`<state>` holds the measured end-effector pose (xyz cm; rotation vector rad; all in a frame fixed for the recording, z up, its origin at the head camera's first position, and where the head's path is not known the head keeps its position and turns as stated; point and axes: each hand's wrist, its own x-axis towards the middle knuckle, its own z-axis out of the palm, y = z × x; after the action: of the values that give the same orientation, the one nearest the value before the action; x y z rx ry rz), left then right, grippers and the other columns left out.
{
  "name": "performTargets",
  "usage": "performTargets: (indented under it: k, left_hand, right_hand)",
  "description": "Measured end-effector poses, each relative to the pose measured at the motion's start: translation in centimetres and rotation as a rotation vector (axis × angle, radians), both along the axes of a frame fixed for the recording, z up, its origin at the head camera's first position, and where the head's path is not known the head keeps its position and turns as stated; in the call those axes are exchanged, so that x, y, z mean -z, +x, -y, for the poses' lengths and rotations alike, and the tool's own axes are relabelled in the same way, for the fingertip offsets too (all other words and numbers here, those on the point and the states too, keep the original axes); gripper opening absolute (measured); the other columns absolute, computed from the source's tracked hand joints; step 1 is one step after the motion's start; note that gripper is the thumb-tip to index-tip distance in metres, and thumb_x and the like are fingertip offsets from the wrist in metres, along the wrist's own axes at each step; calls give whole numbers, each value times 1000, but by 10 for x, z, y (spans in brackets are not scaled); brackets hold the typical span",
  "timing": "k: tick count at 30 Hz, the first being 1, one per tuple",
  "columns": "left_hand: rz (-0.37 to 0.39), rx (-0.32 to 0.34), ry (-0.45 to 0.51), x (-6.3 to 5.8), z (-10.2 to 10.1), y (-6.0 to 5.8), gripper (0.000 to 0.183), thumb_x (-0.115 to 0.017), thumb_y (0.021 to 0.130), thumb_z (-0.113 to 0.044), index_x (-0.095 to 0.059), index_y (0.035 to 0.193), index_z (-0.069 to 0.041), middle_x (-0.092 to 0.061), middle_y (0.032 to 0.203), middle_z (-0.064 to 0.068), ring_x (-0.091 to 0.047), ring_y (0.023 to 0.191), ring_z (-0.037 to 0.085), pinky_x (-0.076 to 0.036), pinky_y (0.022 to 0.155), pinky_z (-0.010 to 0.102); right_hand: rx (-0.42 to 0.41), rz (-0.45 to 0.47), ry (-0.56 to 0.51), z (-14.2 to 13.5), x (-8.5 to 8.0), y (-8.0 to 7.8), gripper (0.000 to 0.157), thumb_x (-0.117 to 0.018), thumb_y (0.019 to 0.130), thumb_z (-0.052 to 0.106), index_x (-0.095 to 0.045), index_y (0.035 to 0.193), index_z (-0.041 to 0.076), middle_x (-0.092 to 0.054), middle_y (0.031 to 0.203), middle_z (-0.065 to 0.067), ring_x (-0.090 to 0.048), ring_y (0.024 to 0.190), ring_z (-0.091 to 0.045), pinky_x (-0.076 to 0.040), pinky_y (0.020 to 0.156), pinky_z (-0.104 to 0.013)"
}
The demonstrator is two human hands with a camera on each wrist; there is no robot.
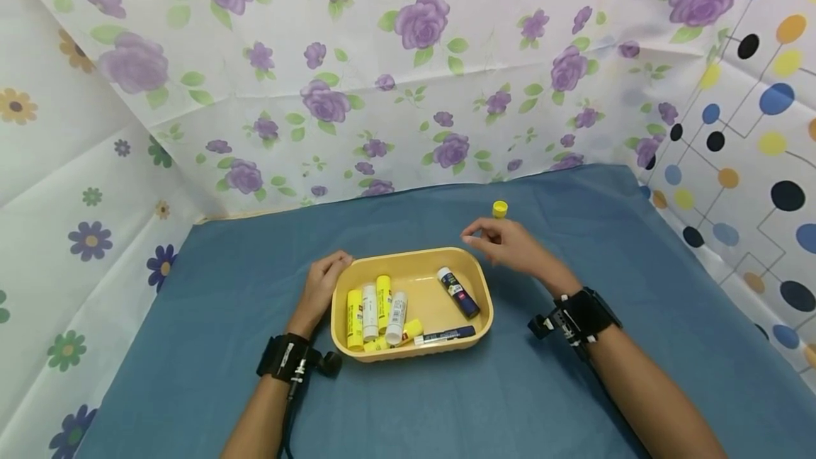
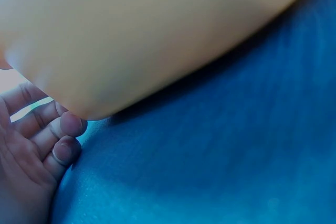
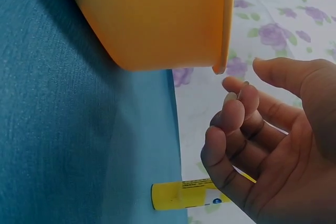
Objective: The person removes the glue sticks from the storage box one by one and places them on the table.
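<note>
A yellow plastic basket [image 1: 417, 266] sits on the blue cloth, with my left hand [image 1: 321, 285] gripping its left end near the far corner. In the left wrist view, bent fingers [image 2: 65, 148] lie against the basket's wall [image 2: 157, 35]. Beyond the basket's far right corner is my right hand [image 1: 506, 243], its fingers loosely bent around nothing. Just behind that hand a yellow glue stick [image 3: 178, 195] stands upright, partly hidden; its yellow cap [image 1: 500, 209] shows in the head view. Inside the basket lie yellow glue sticks [image 1: 355, 319], white ones [image 1: 370, 312] and a dark blue one [image 1: 458, 292].
A slim dark-blue and white stick [image 1: 445, 335] lies along the basket's near wall. Blue cloth [image 1: 408, 409] covers the table. A purple-flowered sheet [image 1: 382, 91] hangs behind, and patterned sheets [image 1: 765, 183] stand at both sides.
</note>
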<state>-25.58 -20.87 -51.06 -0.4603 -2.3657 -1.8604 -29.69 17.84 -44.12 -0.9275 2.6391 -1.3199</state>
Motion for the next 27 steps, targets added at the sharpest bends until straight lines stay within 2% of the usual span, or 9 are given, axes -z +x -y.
performTargets:
  k: [1,7,8,13,18,23,27]
  left_hand:
    - [7,3,7,-4,-1,2,36,-45,110,-29,-66,94,-4,-53,72,13,-49,54,20,-45,55,29]
    - [18,-3,18,-6,-1,1,37,-46,110,-29,-66,93,-4,-52,71,16,-49,53,20,-45,54,29]
    - [13,-7,15,-2,0,-1,37,-46,110,-31,-66,93,-5,-52,71,14,-49,53,19,-45,53,28]
    - [17,-13,7,-3,0,0,37,-46,110,-31,-66,94,-4,-53,72,13,-50,54,19,-44,54,28]
    - [26,-14,2,-1,0,0,37,-46,110,-32,-65,94,-5,-53,73,12,-50,55,21,-45,55,28]
    - [32,-24,-10,1,0,0,38,-46,110,-33,-66,94,-5,-53,73,13,-50,55,21,-45,55,29]
    - [33,-24,-10,0,0,0,39,-46,110,-35,-66,94,-5,-53,73,14,-50,55,21,-45,55,29]
  right_hand:
    - [0,7,2,0,0,0,24,-63,103,25,-71,118,9,-54,63,-4,-53,52,-22,-47,53,-34]
    - [15,43,58,0,0,-1,28,-61,103,30,-70,121,10,-56,67,-3,-57,55,-23,-51,56,-36]
    - [16,48,64,0,0,-1,29,-61,104,30,-70,121,10,-57,67,-3,-57,56,-22,-51,57,-36]
    - [17,77,76,-1,2,-1,29,-61,103,31,-70,121,11,-58,68,-4,-59,58,-23,-52,58,-38]
    - [4,100,105,1,1,3,25,-61,103,31,-70,121,16,-59,70,-3,-61,60,-27,-53,58,-37]
    - [-20,91,103,5,-3,8,25,-62,103,32,-70,120,16,-61,70,-3,-62,60,-28,-53,57,-36]
    - [-26,65,113,8,-3,11,27,-63,102,33,-70,121,15,-60,69,-1,-59,57,-24,-50,54,-34]
